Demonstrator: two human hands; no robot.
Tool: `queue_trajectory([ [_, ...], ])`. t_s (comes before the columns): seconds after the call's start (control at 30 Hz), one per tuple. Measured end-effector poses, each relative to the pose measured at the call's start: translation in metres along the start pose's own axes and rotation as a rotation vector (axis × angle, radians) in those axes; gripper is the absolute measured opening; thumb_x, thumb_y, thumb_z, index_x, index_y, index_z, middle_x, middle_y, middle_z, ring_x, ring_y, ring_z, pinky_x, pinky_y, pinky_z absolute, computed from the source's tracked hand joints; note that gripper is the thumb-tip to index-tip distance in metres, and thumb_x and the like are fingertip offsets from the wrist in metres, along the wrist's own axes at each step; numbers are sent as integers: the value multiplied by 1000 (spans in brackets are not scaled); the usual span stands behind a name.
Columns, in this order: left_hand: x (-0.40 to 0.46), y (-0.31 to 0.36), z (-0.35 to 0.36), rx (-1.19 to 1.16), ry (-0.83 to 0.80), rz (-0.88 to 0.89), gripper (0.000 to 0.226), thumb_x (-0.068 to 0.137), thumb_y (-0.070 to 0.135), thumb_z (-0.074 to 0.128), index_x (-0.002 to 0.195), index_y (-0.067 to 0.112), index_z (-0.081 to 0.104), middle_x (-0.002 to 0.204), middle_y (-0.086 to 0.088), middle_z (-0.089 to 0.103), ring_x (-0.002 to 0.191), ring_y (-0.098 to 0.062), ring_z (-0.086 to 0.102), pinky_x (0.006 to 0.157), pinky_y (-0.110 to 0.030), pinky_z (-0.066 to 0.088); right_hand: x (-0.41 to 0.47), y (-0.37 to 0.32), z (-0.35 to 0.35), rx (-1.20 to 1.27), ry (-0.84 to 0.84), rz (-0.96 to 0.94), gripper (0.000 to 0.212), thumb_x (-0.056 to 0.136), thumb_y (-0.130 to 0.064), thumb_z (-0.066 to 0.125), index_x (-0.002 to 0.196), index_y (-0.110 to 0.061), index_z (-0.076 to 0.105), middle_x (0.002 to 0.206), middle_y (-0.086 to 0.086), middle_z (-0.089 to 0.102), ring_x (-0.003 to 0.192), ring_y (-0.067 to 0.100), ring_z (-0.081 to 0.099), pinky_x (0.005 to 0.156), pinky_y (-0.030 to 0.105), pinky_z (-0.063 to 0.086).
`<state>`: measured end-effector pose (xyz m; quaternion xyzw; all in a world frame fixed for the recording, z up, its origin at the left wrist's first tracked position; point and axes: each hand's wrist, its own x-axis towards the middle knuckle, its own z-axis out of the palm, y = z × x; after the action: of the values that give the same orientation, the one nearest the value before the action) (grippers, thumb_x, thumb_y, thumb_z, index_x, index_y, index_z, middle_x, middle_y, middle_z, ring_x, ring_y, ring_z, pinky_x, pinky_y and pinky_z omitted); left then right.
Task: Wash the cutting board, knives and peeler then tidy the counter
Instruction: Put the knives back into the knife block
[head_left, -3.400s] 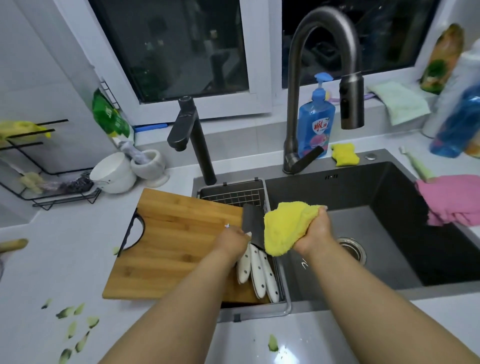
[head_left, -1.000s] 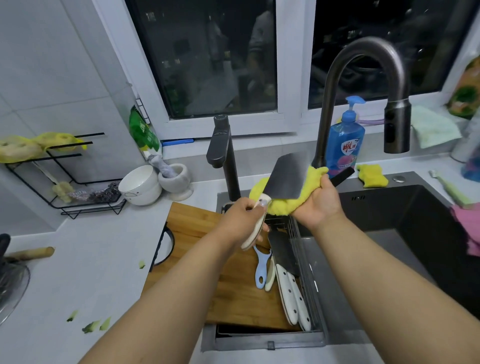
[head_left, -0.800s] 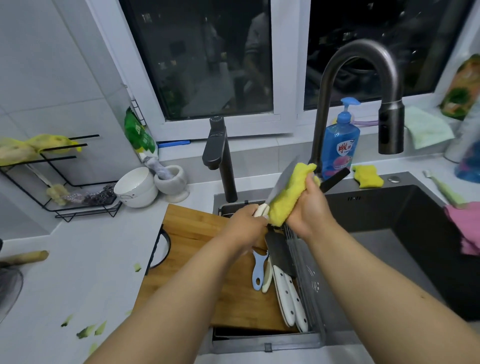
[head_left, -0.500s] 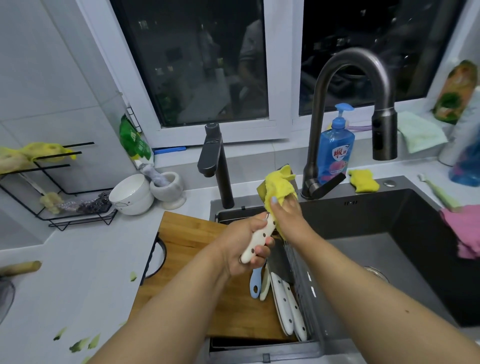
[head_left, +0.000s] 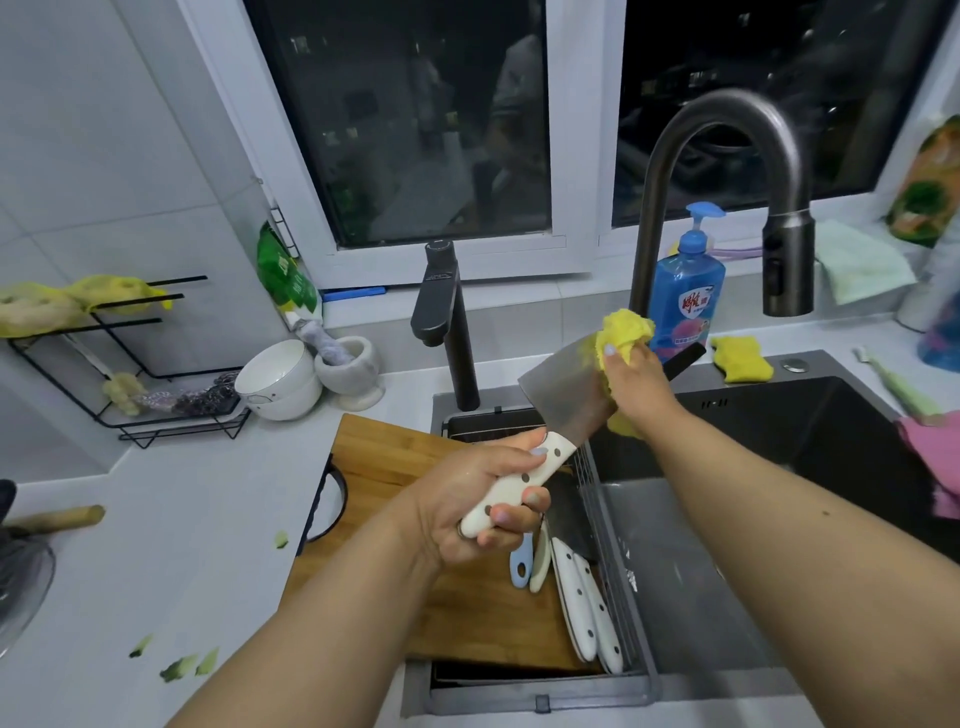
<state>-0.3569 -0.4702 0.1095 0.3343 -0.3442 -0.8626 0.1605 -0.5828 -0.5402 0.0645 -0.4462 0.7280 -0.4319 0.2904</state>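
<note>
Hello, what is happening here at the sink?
A person is washing a cleaver over the sink. The left hand grips its white handle, and the right hand rubs a yellow cloth on the blade. More white-handled knives and a blue peeler lie on the wooden cutting board, waiting. Green scraps are on the counter. No water runs from the tap.

Cleaver (head_left: 563, 395), white-handled, held tilted above wooden cutting board (head_left: 395, 457); two more knives (head_left: 587, 603) and blue peeler (head_left: 519, 564) lie on the board.
</note>
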Motion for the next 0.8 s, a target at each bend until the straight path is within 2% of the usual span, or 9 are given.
queue_trajectory([
  [0.07,-2,-2,-3,-27,-18,-1,51,85,15,52,133,29,43,65,-9,47,35,-7,45,28,-15,37,1,-1,-6,239,-7,177,55,99,-48,32,147,-22,27,146,12,36,131,33,39,109,47,31],
  [0.17,-4,-2,-6,-68,-11,-11,41,88,16,50,129,18,44,64,-9,47,34,-7,44,28,-15,36,-3,0,-9,898,-2,534,56,93,-57,42,138,-24,41,125,11,57,110,33,57,96,53,45],
  [0.23,-1,-1,-7,-34,21,-34,25,91,23,48,108,5,44,56,-6,49,33,-6,43,27,-15,35,-9,5,-2,1231,-104,534,58,91,-59,42,135,-21,46,124,15,60,109,36,59,90,55,48],
  [0.3,3,1,-7,9,80,-35,23,91,27,49,97,6,42,57,-5,50,33,-6,43,27,-16,35,-21,5,8,1351,-218,481,62,89,-60,44,134,-18,50,130,18,58,116,38,56,97,56,44],
  [0.43,9,1,-10,161,203,47,26,99,30,47,113,9,47,70,-9,57,40,-9,48,30,-16,38,-43,-10,12,1465,-332,392,51,94,-53,40,120,-15,60,124,15,62,116,34,55,103,53,38],
  [0.57,18,2,-3,524,569,127,41,101,45,38,109,9,56,75,-12,62,47,-16,51,38,-22,36,-48,-18,11,1507,-244,399,49,97,-54,33,108,-18,65,103,8,71,102,27,62,92,48,45],
  [0.67,30,4,1,647,737,214,50,102,49,23,107,10,53,73,-16,62,44,-19,51,37,-21,35,-59,-19,30,1373,-270,459,55,94,-58,36,124,-18,60,122,13,63,111,33,59,94,53,45],
  [0.73,36,4,2,703,795,283,51,101,51,20,105,11,52,74,-17,62,41,-18,52,36,-21,36,-72,-21,41,1294,-367,482,58,91,-62,37,126,-20,58,122,16,63,108,37,61,83,55,50],
  [0.8,41,3,0,734,844,337,56,101,52,19,102,7,53,72,-17,60,37,-17,52,35,-20,36,-88,-26,50,1181,-414,478,48,93,-60,38,122,-26,57,113,16,66,93,35,65,64,45,52],
])
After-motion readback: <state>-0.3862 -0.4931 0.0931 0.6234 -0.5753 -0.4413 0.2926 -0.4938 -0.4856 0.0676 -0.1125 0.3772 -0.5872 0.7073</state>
